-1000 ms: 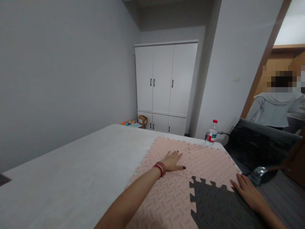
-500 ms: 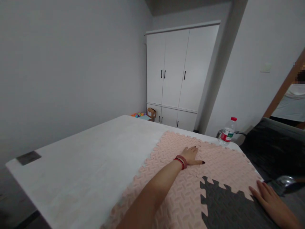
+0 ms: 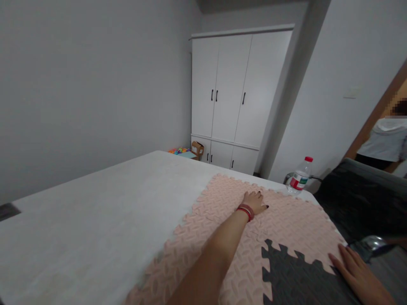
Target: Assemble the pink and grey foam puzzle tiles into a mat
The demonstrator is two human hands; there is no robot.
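Note:
My left hand (image 3: 254, 202), with red bands at its wrist, rests palm down on the pink foam mat (image 3: 232, 245), fingers stretched toward the far side. Nothing is held in it. Nearer to me, my right hand (image 3: 354, 269) lies over the right edge of the mats, fingers extended, where the pink foam meets a dark grey foam tile (image 3: 295, 277). The grey tile has jigsaw teeth that lie against the pink pieces. The pink mat's toothed left border runs across the white table (image 3: 121, 216).
A plastic water bottle (image 3: 300, 178) with a red cap stands at the table's far right corner. Beyond it is a black chair (image 3: 352, 190). A white cabinet (image 3: 235, 93), a cardboard box (image 3: 197, 148) and a person (image 3: 381, 140) are in the background.
My left hand has shifted slightly on the pink mat, its thumb drawn closer to the fingers. The view has turned a little to the right. My right hand stays at the mat's edge.

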